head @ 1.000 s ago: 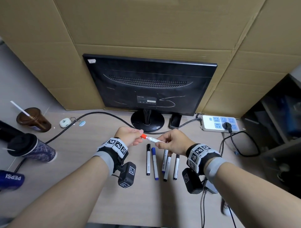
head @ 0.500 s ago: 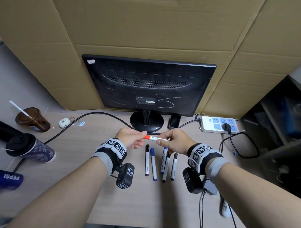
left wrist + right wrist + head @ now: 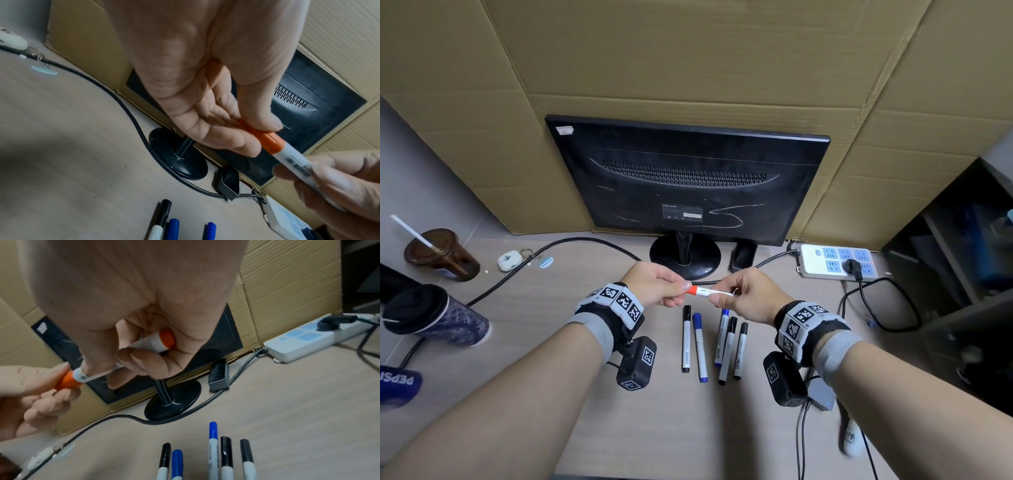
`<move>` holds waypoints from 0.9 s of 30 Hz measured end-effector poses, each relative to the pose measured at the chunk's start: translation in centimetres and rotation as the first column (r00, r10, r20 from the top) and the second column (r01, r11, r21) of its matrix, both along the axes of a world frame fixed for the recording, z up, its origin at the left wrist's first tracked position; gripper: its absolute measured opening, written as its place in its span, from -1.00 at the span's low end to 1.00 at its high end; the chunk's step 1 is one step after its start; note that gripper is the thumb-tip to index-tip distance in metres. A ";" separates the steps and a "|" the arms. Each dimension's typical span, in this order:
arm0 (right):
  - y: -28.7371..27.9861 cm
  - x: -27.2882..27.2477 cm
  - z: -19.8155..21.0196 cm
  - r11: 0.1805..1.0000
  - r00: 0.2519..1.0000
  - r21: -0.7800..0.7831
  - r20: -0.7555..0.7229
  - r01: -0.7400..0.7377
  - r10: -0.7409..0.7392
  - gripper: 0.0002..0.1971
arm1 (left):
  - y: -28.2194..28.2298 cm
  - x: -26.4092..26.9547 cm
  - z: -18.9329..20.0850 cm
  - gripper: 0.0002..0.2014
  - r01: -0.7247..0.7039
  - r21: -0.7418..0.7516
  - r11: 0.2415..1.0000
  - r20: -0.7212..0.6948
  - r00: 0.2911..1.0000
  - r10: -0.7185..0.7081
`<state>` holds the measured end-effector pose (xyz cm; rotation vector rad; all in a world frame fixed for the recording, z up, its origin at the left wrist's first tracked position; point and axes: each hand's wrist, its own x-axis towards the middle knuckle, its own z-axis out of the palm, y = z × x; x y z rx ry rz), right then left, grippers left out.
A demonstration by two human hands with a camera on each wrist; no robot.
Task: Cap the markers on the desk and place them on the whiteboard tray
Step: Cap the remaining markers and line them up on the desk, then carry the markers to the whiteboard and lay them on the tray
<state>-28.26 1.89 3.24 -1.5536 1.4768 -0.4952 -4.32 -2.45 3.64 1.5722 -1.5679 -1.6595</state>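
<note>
Fingers (image 3: 230, 139) of the left hand (image 3: 654, 286) pinch the orange cap (image 3: 691, 290) of the orange marker (image 3: 710, 292), thumb on top and fingertips beneath. The right hand (image 3: 748, 296) curls round the white barrel, whose orange tail end shows inside that palm in the right wrist view. The cap sits on the barrel (whether fully seated cannot be told). The marker is held level in the air, just in front of the monitor (image 3: 688, 181) stand and above the table (image 3: 544, 301).

Nearer the person than the monitor, five capped markers lie side by side on the table: a black marker (image 3: 686, 339) and a blue marker (image 3: 700, 347) touching, then, a little to the right, a blue one and two black ones. Right of the monitor stand lies a power strip (image 3: 837, 263); left of it stand two drink cups.
</note>
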 end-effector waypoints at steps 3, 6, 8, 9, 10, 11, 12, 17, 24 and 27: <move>-0.2 0.1 0.3 0.999 1.000 0.043 0.027 -0.003 0.002 -0.86 | -0.4 0.2 -0.5 -0.81 0.013 0.005 1.000 -0.015 1.000 -0.013; -0.5 0.5 0.4 0.999 0.998 0.048 0.053 0.022 -0.025 -0.88 | -0.3 -0.6 -0.8 -0.78 -0.070 0.012 0.998 -0.113 0.991 0.071; -0.6 1.0 0.3 0.998 0.997 0.037 0.065 0.050 -0.053 -0.86 | -0.2 -1.5 -1.3 -0.75 -0.157 0.063 0.986 -0.203 0.965 0.166; -0.5 1.1 0.2 0.997 0.994 0.039 0.081 0.069 -0.072 -0.84 | -0.1 -1.9 -1.6 -0.74 -0.187 0.093 0.978 -0.226 0.953 0.203; -0.4 1.2 0.0 0.995 0.990 0.051 0.110 0.087 -0.092 -0.82 | 0.1 -2.1 -1.8 -0.72 -0.197 0.122 0.973 -0.230 0.948 0.221; -0.3 1.3 -0.1 0.993 0.984 0.066 0.148 0.095 -0.104 -0.81 | 0.2 -2.3 -2.2 -0.72 -0.186 0.142 0.972 -0.219 0.952 0.214; -0.1 1.4 -0.3 0.992 0.978 0.082 0.178 0.096 -0.109 -0.80 | 0.4 -2.4 -2.4 -0.72 -0.167 0.153 0.974 -0.201 0.960 0.196; 0.5 1.3 -2.5 0.969 0.981 0.198 0.102 0.144 -0.167 -0.72 | 0.5 -2.4 -3.7 -0.79 -0.236 0.191 0.953 -0.092 0.962 0.256; 2.5 -1.8 -6.9 0.847 0.888 0.370 -0.403 0.381 -0.223 -0.75 | 1.7 -1.9 -7.2 -0.81 -0.336 0.231 0.913 0.253 0.927 0.277; 3.3 -2.1 -8.2 0.801 0.873 0.453 -0.457 0.391 -0.168 -0.63 | 2.3 -2.9 -8.9 -0.70 -0.341 0.245 0.908 0.361 0.901 0.241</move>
